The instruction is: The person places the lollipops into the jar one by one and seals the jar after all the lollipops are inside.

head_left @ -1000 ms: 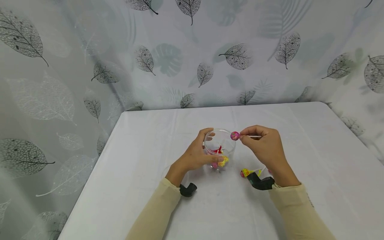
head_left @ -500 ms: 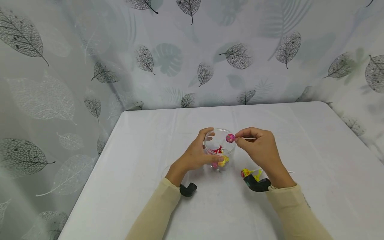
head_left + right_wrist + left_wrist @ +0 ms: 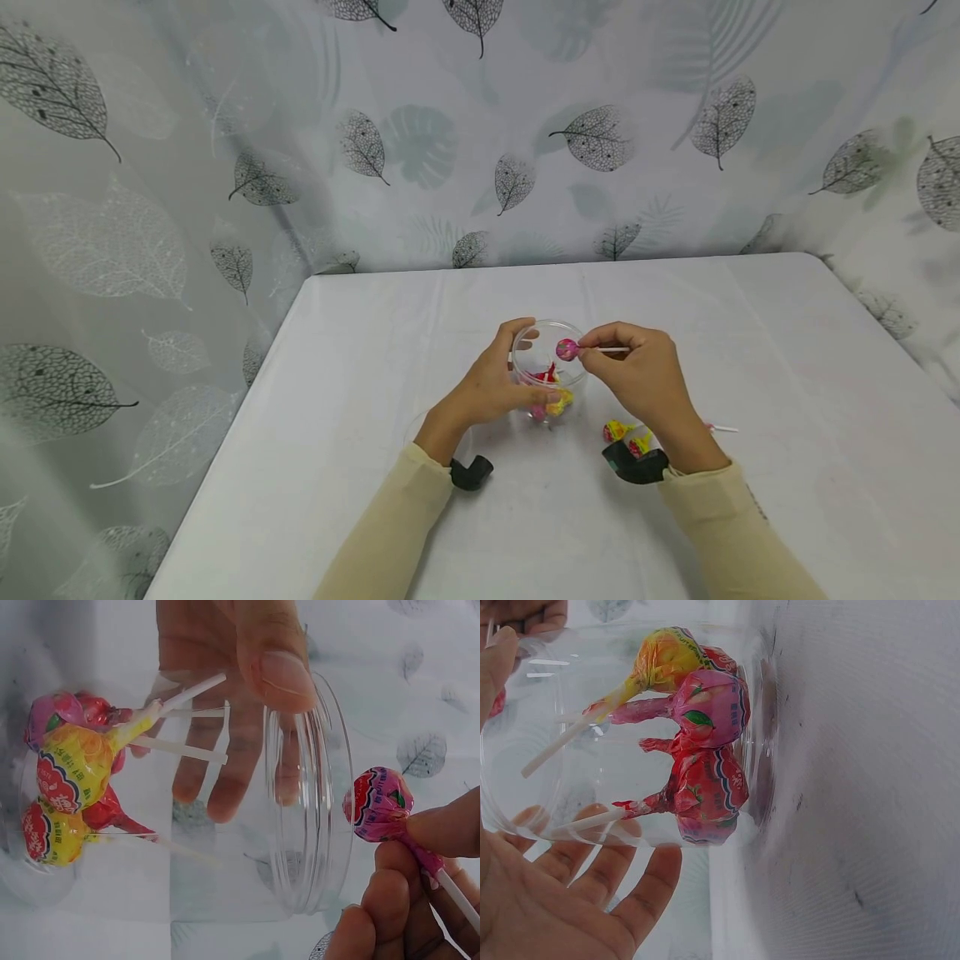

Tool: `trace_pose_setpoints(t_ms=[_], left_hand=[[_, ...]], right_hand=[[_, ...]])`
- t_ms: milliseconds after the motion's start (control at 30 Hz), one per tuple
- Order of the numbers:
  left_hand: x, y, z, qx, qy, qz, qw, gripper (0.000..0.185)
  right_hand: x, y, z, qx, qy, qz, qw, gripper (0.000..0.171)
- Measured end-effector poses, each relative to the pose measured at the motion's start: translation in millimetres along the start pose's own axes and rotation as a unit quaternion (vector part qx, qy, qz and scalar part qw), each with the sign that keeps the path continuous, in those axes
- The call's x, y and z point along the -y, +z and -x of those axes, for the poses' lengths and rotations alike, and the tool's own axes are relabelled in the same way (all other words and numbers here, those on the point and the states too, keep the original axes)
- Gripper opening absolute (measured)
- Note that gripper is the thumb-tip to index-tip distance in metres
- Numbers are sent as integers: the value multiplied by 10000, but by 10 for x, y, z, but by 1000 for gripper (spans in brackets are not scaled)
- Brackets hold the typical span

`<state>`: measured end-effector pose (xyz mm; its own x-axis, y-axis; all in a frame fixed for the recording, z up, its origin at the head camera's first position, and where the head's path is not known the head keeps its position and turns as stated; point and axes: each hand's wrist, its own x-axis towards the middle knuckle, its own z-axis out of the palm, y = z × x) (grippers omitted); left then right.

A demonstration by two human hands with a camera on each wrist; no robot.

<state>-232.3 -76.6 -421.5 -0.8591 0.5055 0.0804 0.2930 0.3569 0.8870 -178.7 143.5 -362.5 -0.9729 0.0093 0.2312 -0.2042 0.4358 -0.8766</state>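
Lollipop (image 3: pixel 567 349) pinched by right hand (image 3: pixel 643 382) above jar (image 3: pixel 548 367) in left hand (image 3: pixel 487 388).

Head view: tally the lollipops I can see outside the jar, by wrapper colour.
Pink lollipop, pinched by the right hand: 1
Yellow lollipops, lying loose: 2
Total: 3 showing; the right forearm may hide more.

Lollipop (image 3: pixel 567 349) over jar (image 3: pixel 525 367) (more, seemingly, inside).
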Motion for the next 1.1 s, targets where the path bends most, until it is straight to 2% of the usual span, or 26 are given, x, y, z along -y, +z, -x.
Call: trace_pose_setpoints(t_ms=[500,767,900,1100], left_hand=[[1,-1,1,32,43,-57,10000,105],[-6,11,-2,-32,-96,-43,9999,105],[-14,13,1,-62,-205,57,9998,105],[-25,10,6,-71,-170,90,9998,103]], right_hand=[[-5,64,17,60,-6,-3,10000,10],[-31,62,-3,-271,-635,27,9976,26],[-29,47,-1,-325,-622,-4,9975,25],[-22,20,1,-353,-548,-48,9979,23]])
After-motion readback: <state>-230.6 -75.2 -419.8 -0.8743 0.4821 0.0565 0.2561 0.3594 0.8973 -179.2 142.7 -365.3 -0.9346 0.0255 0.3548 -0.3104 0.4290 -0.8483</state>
